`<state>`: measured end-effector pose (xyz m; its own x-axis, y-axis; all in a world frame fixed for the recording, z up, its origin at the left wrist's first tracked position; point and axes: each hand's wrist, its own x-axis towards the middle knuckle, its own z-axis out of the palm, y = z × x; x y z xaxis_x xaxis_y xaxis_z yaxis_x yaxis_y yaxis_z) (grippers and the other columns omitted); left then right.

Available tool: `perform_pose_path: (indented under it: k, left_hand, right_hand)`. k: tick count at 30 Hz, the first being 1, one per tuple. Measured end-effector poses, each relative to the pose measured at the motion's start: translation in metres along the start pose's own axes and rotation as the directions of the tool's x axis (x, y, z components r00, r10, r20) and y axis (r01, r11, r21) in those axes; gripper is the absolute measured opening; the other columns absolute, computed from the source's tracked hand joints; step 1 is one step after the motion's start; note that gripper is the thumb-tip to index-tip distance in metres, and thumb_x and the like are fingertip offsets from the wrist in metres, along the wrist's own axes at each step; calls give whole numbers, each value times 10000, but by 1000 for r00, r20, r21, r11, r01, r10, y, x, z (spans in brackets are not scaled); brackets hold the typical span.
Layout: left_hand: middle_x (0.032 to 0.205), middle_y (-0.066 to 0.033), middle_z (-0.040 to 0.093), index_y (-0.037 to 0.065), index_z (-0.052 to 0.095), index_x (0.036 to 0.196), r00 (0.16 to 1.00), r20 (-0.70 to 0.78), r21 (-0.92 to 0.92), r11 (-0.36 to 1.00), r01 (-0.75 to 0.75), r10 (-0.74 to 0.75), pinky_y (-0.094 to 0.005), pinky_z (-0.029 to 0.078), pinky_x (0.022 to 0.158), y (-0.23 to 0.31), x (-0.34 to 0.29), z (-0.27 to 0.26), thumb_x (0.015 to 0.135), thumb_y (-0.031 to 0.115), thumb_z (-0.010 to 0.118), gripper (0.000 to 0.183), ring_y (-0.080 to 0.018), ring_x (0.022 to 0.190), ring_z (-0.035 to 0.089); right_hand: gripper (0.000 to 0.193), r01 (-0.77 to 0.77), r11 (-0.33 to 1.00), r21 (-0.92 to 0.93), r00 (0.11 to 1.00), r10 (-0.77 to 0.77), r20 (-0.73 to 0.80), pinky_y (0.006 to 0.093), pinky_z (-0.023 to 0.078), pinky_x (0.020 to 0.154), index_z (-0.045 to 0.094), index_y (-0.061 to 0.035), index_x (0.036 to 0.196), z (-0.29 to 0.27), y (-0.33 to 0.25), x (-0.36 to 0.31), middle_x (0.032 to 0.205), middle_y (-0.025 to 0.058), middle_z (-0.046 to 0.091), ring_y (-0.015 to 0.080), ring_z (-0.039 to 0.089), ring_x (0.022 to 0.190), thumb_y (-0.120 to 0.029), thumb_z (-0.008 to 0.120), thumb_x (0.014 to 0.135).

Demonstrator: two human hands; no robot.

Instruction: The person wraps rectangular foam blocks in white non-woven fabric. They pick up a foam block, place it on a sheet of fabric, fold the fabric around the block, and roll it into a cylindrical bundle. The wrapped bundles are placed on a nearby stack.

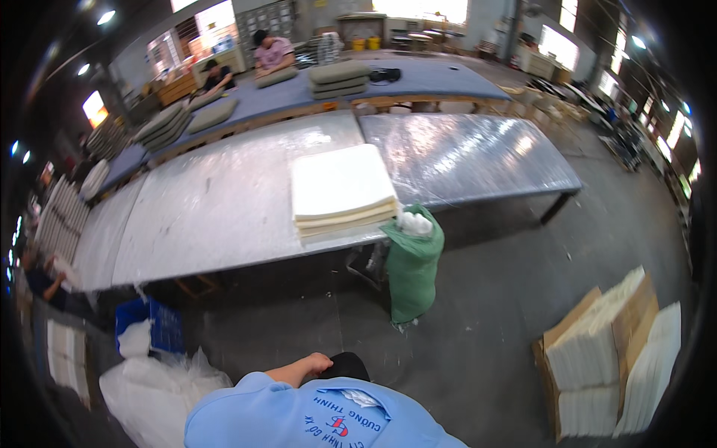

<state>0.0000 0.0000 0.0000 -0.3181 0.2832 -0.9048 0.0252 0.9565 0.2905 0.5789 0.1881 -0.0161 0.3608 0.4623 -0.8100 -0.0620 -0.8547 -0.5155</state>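
Observation:
My left hand (320,364) is low in the middle, close to my body beside my dark-clad leg (348,366). Its fingers look curled in, and whatever may be inside them is hidden. My right hand does not show. Ahead of me, a stack of white foam pads (343,179) lies at the near edge of a silvery film-covered table (216,198). Against that edge, just right of the stack, a green sack (414,269) stands on the floor with white stuffing (415,223) bulging from its top.
A blue crate (167,328) and a translucent plastic bag (160,396) are at lower left. White sheets (590,358) in opened cardboard stand at lower right. Grey cushions (338,73) lie on a blue-topped table (433,75), where two people sit. Another person (51,284) is at far left.

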Motion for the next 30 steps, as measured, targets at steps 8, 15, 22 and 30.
perform_pose_path:
  k: [8,15,22,30]
  left_hand:
    - [1064,-99,734,144,711,1280,981,-114,-345,932,109,-157,-459,581,690,-42,8,-63,979,411,600,417,-270,796,719]
    - [937,-41,694,142,726,1226,943,-277,-643,765,-39,-184,-313,461,535,-13,34,-218,970,375,595,370,-155,666,601]
    - [1176,-25,693,149,624,1362,912,-406,-781,541,-312,-61,-281,483,692,22,63,-353,1003,463,596,478,-142,879,647]
    - [1356,-130,622,123,464,1538,902,-430,-697,620,-359,38,-381,510,858,120,132,-481,980,503,628,695,-260,1109,632]
  right_hand:
    - [481,269,946,-181,941,-218,258,578,494,942,537,-1,1374,194,-146,19,1338,237,591,423,592,1137,-338,591,1036]
    - [462,336,778,-531,826,28,563,430,585,697,583,-44,1347,477,-122,-21,1105,158,708,309,714,833,-318,684,989]
    - [376,742,564,-364,344,146,928,359,582,709,630,-59,1294,708,-154,-177,1063,86,729,203,717,858,-318,645,1022]
    - [346,923,354,148,116,-626,771,292,509,831,675,-10,1195,947,-331,-182,1043,77,704,152,634,962,-305,641,1018]
